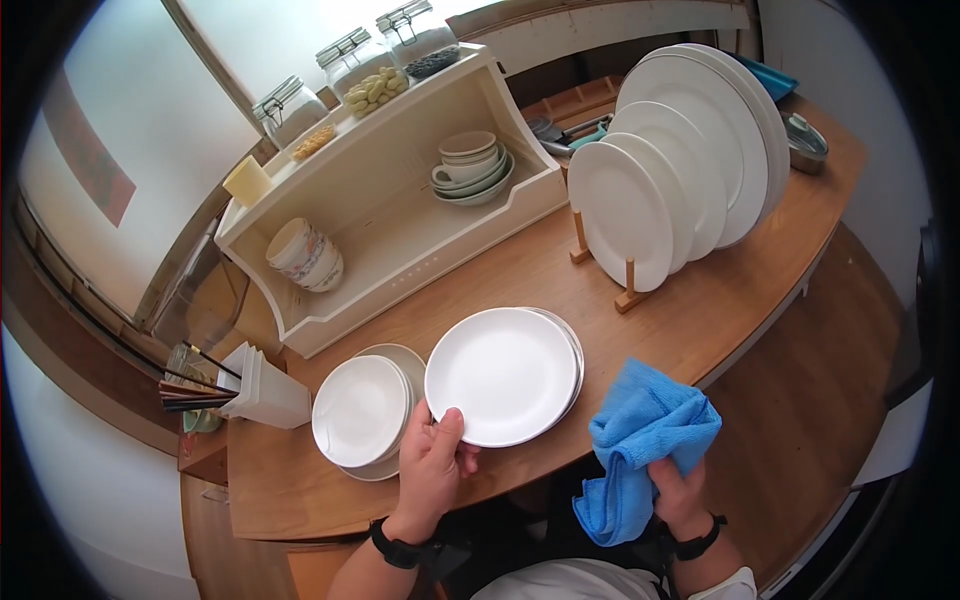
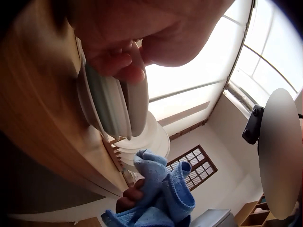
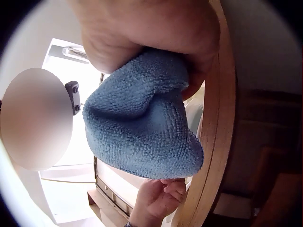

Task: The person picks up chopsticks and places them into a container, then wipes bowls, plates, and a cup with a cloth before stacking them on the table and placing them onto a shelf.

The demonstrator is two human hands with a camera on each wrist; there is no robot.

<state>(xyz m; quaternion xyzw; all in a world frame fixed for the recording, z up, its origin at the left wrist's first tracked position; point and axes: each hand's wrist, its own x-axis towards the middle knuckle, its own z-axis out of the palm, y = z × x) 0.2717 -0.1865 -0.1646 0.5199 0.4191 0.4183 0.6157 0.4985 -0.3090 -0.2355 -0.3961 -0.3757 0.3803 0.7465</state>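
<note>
My left hand (image 1: 434, 462) pinches the near-left rim of a round white plate (image 1: 503, 375), thumb on top and fingers curled beneath. Under that plate the edges of more plates (image 1: 573, 372) show at its right side; the left wrist view has the held plate (image 2: 138, 101) tilted just above them. In my right hand (image 1: 680, 490) is a crumpled blue cloth (image 1: 640, 440), gripped in a bunch near the table's front edge. The cloth (image 3: 142, 118) covers most of the right fingers in the right wrist view. Left of the held plate sits another stack of white plates (image 1: 360, 410).
A wooden rack (image 1: 628, 298) holds several upright white plates (image 1: 622, 215) at the right. Behind stands a cream shelf (image 1: 400, 285) with bowls (image 1: 305, 255), a cup (image 1: 466, 170) and glass jars (image 1: 362, 75) on top. A white holder (image 1: 268, 390) with chopsticks stands left on the wooden table (image 1: 290, 500).
</note>
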